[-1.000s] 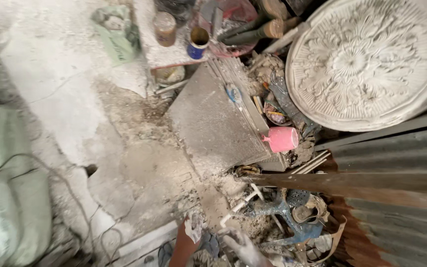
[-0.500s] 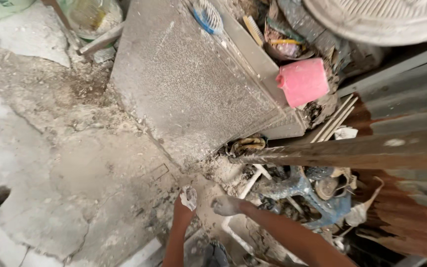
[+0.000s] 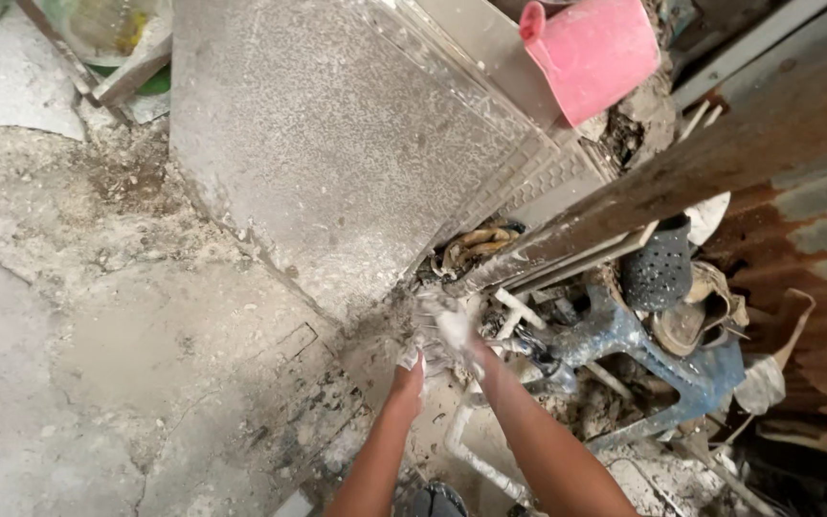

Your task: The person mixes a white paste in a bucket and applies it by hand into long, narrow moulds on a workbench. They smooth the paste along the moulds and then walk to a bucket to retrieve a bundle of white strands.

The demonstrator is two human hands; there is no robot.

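Both hands meet low in the middle of the view, at the edge of a pile of junk. The left hand (image 3: 407, 375) reaches forward with its fingers covered in white paste or plaster; a pale lump seems to be at the fingertips, but the picture is blurred there and I cannot tell if the hand is closed on it or only touching. The right hand (image 3: 458, 330) is just beside it, a little further forward, also white and smeared by motion, so I cannot tell how its fingers stand. The two hands are very near to each other, maybe touching.

Just under the hands runs a white pipe (image 3: 461, 445), bent, lying on the dirty floor (image 3: 98, 364). To the right of the hands there is a blue plastic stool (image 3: 667, 359) on its side, with mud on it. Above the stool a dark perforated slipper (image 3: 658, 271) hangs near a long rusty metal bar (image 3: 681, 172), which goes up diagonally to the right.

Behind the hands a big grey slab (image 3: 337, 144) leans over the floor, and its lower corner points toward them. At its edge some coiled rope (image 3: 476, 244) lies in a dark gap. A pink plastic jug (image 3: 595, 53) rests at the top, against the slab's upper side. On the far right stands rusty corrugated sheet (image 3: 815, 258).
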